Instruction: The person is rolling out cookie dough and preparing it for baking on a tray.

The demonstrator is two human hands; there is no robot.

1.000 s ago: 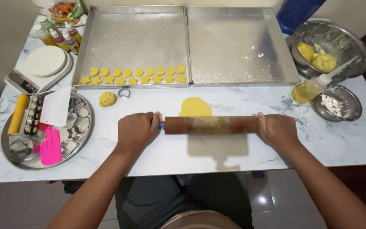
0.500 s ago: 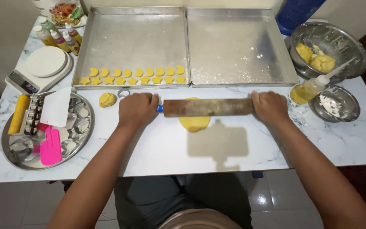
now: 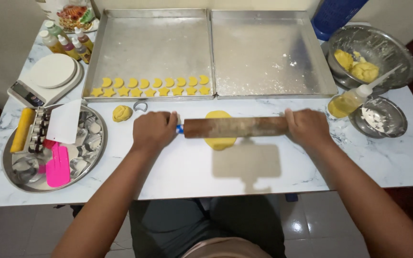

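A person's left hand (image 3: 154, 131) and right hand (image 3: 308, 127) each closed around an end of a wooden rolling pin (image 3: 235, 127), which lay across a flattened piece of yellow dough (image 3: 219, 142) on the marble worktop (image 3: 178, 167). The dough sat between the two hands, showing above and below the pin. A small dough ball (image 3: 122, 113) rested just beyond the left hand, near a baking tray (image 3: 154, 43) lined with yellow star and crescent cut-outs (image 3: 150, 87).

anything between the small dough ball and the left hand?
Head view: only a small metal cutter sits between the dough ball and the left hand; otherwise bare marble.
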